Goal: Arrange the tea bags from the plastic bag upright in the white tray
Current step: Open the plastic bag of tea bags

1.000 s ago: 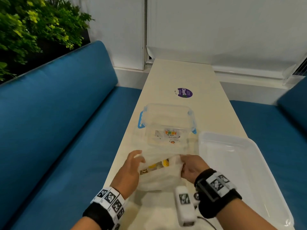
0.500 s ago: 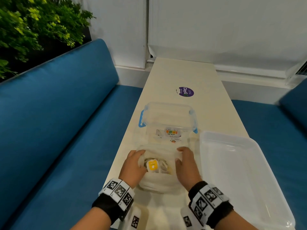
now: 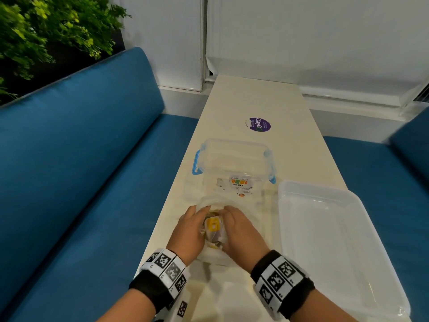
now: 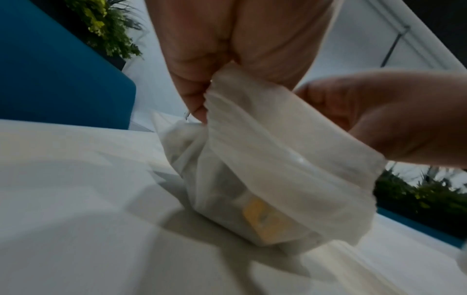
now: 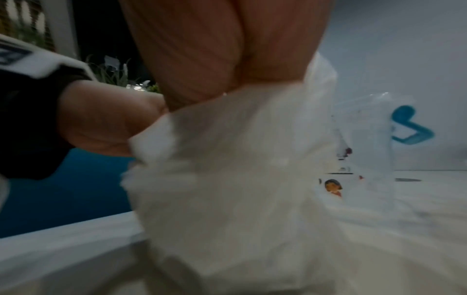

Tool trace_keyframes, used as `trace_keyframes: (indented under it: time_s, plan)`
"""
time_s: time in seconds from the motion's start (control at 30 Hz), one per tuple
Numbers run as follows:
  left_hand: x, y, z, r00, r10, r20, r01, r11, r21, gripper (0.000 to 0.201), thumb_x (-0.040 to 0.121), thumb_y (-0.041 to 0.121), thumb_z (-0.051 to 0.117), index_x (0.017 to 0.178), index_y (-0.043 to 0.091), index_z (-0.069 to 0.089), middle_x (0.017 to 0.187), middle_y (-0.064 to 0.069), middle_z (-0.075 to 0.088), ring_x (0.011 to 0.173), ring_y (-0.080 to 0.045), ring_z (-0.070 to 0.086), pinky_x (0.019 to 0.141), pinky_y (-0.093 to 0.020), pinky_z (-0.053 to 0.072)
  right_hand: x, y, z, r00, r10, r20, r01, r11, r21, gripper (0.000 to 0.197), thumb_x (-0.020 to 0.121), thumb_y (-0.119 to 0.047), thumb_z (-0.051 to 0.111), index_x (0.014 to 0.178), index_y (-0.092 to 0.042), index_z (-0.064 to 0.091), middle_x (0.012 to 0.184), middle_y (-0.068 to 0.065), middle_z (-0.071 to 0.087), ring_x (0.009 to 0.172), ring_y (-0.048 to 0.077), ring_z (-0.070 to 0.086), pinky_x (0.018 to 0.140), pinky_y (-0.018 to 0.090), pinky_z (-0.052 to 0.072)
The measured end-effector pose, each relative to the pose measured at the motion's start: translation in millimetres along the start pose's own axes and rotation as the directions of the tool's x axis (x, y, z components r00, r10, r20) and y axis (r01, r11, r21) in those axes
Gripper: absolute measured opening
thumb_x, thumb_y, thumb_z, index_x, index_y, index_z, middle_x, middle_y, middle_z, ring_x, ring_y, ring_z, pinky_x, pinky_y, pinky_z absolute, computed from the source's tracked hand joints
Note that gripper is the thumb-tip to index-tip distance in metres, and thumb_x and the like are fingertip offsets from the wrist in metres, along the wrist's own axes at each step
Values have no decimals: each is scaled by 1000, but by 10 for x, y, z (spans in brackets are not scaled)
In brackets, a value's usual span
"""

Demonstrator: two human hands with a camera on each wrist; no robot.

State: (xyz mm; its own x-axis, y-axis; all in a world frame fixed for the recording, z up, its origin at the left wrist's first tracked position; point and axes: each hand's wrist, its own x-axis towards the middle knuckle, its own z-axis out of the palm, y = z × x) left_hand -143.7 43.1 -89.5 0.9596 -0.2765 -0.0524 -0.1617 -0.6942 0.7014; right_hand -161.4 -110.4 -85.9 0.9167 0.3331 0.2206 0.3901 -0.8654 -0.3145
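A translucent white plastic bag point(image 3: 214, 256) stands on the cream table, its mouth pulled open between my two hands. My left hand point(image 3: 190, 228) grips the bag's left rim, and in the left wrist view its fingers bunch the plastic bag point(image 4: 252, 149). My right hand point(image 3: 239, 228) grips the right rim; the plastic bag point(image 5: 240, 169) fills the right wrist view. Tea bags with a yellow tag point(image 3: 213, 225) show inside the opening; the yellow tag point(image 4: 262, 219) also shows through the plastic. The white tray point(image 3: 334, 240) lies empty to the right.
A clear lidded box with blue clips point(image 3: 234, 166) stands just beyond the bag. A purple sticker point(image 3: 259, 124) lies farther back on the table point(image 3: 255, 98). Blue bench cushions point(image 3: 81, 170) flank the narrow table, and a plant point(image 3: 46, 31) stands at the far left.
Both hands have drawn closer together on the bag's rim and lowered it onto the table. The mouth now faces up, showing the yellow-tagged tea bags inside.
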Motion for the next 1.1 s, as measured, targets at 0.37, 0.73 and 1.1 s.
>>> trace_keyframes:
  time_s: [0.37, 0.73, 1.1]
  plan:
    - [80, -58, -119, 973, -198, 119, 178, 971, 161, 72, 80, -2, 44, 137, 43, 36, 154, 3, 11, 131, -24, 37, 98, -36, 44, 168, 52, -286, 869, 243, 432, -216, 970, -112, 99, 65, -36, 80, 144, -14, 23, 145, 4, 34, 132, 22, 38, 111, 32, 32]
    - [100, -29, -11, 978, -161, 131, 142, 979, 145, 67, 83, 1, 43, 141, 32, 31, 149, 1, 22, 125, -26, 43, 95, -38, 46, 478, -133, -154, 749, 358, 557, -232, 930, -286, 29, 83, -16, 62, 110, -7, 58, 116, 11, 57, 105, 27, 57, 84, 32, 48]
    - [70, -126, -24, 985, -124, 117, 109, 986, 127, 62, 84, 4, 42, 137, 35, 34, 145, 2, 27, 122, -25, 44, 93, -36, 46, 401, -55, -83, 812, 299, 502, -228, 953, -198, 47, 80, -18, 66, 124, -14, 50, 118, 10, 60, 109, 29, 57, 86, 32, 45]
